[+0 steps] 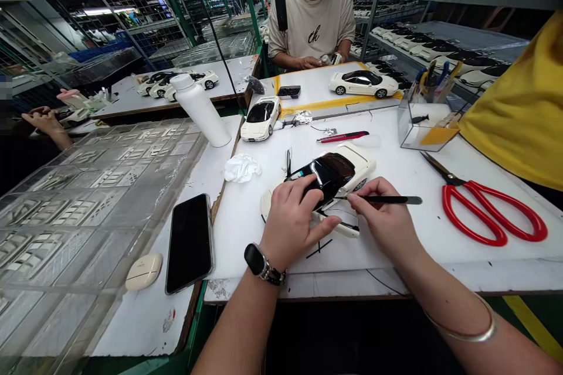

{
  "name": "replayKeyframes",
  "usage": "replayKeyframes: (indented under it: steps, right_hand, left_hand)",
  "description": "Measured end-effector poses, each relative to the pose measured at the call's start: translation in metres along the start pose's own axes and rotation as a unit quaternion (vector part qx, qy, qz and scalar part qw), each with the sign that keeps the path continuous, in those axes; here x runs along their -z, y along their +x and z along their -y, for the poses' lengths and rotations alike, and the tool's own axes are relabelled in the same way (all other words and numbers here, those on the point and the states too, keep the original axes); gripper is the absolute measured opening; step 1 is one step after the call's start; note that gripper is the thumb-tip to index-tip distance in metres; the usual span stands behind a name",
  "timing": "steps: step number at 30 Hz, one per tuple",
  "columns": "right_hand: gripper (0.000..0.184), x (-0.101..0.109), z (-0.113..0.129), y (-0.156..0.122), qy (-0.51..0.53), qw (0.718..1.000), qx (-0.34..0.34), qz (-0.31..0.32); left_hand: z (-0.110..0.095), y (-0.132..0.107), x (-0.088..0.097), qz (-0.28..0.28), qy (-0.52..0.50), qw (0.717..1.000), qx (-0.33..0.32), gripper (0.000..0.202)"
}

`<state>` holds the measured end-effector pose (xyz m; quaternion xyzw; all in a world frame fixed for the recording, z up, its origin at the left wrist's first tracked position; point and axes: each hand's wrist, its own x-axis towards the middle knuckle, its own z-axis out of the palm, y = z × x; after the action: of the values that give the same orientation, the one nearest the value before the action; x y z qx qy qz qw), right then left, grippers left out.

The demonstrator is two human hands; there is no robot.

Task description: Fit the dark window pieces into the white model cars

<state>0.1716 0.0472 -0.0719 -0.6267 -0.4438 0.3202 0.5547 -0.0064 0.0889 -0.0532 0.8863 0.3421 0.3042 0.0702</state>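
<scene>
A white model car (358,155) with a black roof stands in front of me, both doors swung out. My left hand (292,214) lies over its front end and windscreen, fingers bent and thumb stretched toward the open near door (349,228), holding the car. In my right hand (387,217) is a pair of black tweezers (402,200), pinched between thumb and fingers. Their thin tip points left at the near door opening; my fingers partly cover it. Thin black strips (319,249) lie on the white work surface below the car.
Red-handled scissors (492,211) lie to the right, a red cutter knife (343,136) behind the car. A clear tool box (424,123), crumpled tissue (243,167), phone (189,243), earbud case (143,272), white bottle (202,111) and parts trays (83,211) surround me. Co-workers sit opposite and alongside.
</scene>
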Motion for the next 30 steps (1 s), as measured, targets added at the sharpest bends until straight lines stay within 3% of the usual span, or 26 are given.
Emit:
replayKeyframes:
  steps: [4,9,14,18,20,25,30]
  right_hand:
    - [0.019,-0.001,0.017,0.008,-0.096,0.994,0.05,0.032]
    - [0.017,-0.006,0.046,0.025,-0.234,0.96,0.076,0.131]
    - [0.016,-0.018,0.069,0.035,-0.386,0.892,0.099,0.211]
    - [0.014,-0.02,0.074,0.042,-0.437,0.848,0.15,0.258]
    - [0.013,-0.016,0.072,0.048,-0.411,0.859,0.156,0.264]
    - [0.014,0.002,0.057,0.06,-0.271,0.931,0.102,0.224]
    - [0.02,0.01,0.042,0.055,-0.228,0.945,0.093,0.214]
  left_hand:
    - [0.001,0.0,0.001,-0.037,-0.041,0.998,0.016,0.043]
    - [0.001,-0.001,0.0,-0.048,-0.057,0.997,0.031,0.047]
    - [0.002,-0.002,0.0,-0.061,-0.079,0.994,0.036,0.049]
    - [0.003,-0.004,0.0,-0.102,-0.121,0.984,0.076,0.035]
    - [0.004,-0.006,-0.001,-0.111,-0.152,0.977,0.104,0.029]
    - [0.004,-0.006,0.0,-0.098,-0.16,0.975,0.117,0.025]
    - [0.004,-0.006,0.0,-0.095,-0.141,0.979,0.111,0.03]
